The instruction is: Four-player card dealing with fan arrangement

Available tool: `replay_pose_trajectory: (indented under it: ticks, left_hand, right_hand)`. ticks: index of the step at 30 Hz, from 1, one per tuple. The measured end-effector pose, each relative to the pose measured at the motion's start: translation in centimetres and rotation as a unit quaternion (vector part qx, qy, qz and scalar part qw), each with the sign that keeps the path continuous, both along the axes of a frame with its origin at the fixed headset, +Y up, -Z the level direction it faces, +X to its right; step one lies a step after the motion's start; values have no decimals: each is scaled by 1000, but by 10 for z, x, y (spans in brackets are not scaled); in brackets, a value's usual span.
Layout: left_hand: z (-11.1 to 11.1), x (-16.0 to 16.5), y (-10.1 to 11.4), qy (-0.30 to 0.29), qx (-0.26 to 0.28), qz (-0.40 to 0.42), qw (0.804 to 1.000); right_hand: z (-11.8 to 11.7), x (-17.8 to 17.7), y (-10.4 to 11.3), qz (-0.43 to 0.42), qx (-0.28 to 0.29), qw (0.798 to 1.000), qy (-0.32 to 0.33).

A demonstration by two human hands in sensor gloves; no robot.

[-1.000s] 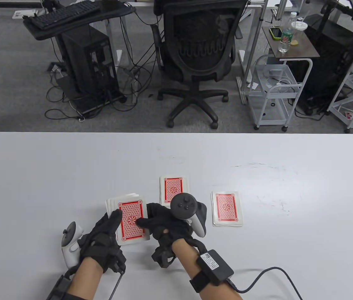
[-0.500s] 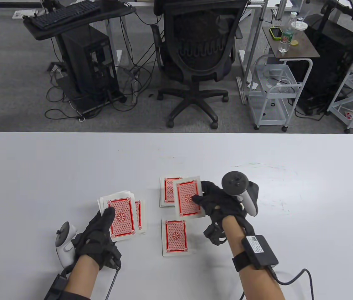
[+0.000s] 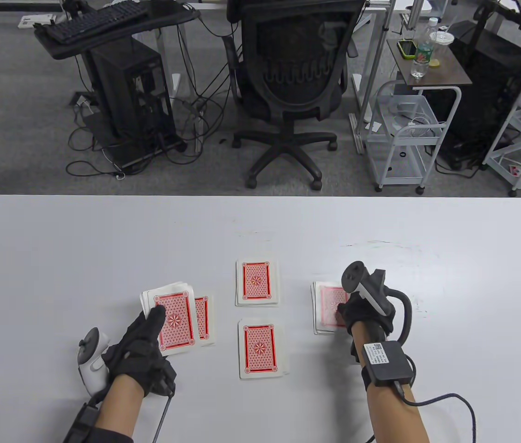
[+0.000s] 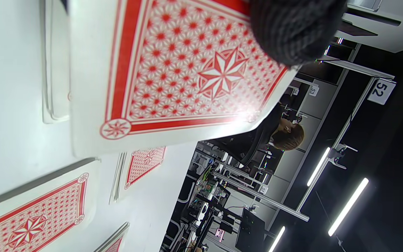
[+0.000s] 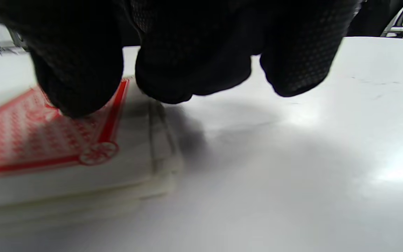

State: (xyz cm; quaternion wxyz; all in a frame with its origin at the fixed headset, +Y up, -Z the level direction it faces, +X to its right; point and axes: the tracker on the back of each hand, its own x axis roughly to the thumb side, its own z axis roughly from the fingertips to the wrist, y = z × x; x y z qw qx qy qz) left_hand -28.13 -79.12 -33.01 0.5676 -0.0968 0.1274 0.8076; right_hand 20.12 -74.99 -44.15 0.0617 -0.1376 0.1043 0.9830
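My left hand grips the red-backed deck just above the table, thumb on its top card; the deck fills the left wrist view. A small dealt pile lies partly under the deck's right side. Two more piles lie in the middle, one far and one near. My right hand is down on the right pile. In the right wrist view one fingertip presses on that pile's top card; the other fingertips hang free past its edge.
The white table reaches well beyond the cards on every side. The right wrist's cable trails over the table's front right. An office chair and carts stand on the floor beyond the far edge.
My right hand took a card from the deck, carried it right past the middle piles and laid it on the right pile. My left hand with the deck shifted slightly left.
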Motion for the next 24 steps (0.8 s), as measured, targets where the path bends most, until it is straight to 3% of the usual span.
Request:
replay_pose_trajectory:
  ticks: [4,8,10,13,16,20,24]
  left_hand:
    - [-1,2,-1,-5,5,2,1000]
    - [1,10,2,-10,14,0,1000]
    - [3,15,3,-12,18,-2,1000]
    - [5,22,5,-26,21,-2,999]
    - [6,27,6,-36,27,-5,999]
    - [7,34,5,-45,27,-20,998]
    - [6,42,6,-60,32,-24,997]
  right_hand:
    - [15,-18,28,-35,59,997,47]
    - [35,-68,45,-107,76,984,119]
    - [44,-99,51,-181,82,968,153]
    - [53,-140,50,-311,84,928,189]
    - [62,-173,43,-390,75,890,225]
    - [70,-196,37,-352,74,894,269]
    - [72,-202,27,-407,88,879,231]
